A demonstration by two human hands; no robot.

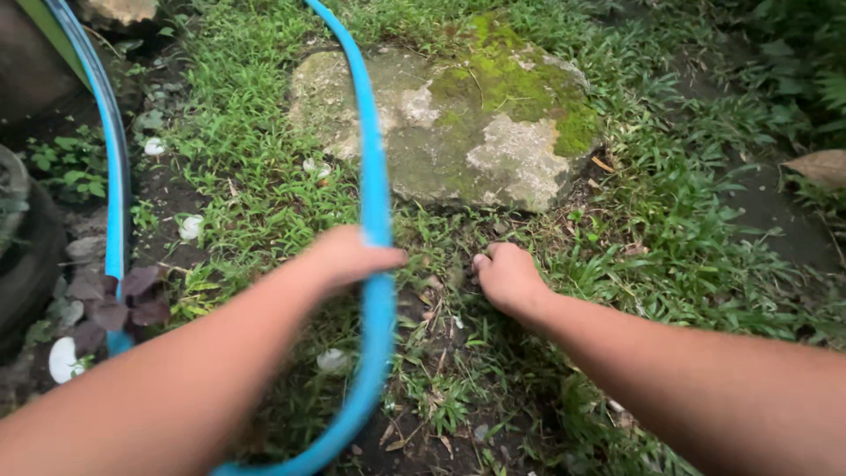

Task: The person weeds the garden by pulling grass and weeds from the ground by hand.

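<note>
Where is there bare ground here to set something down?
Bare soil shows below the right hand, right of the blue hose, and along the left between hose and grass. The mossy rock and dense grass crowd elsewhere.

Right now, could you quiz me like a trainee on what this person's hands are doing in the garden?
1. True or false: the left hand rests on the blue hose.
2. What does the right hand reach into? A) a bucket B) grass and soil C) a puddle
3. What grows on the flat stone beyond the hands?

Key:
1. True
2. B
3. Green moss
</note>
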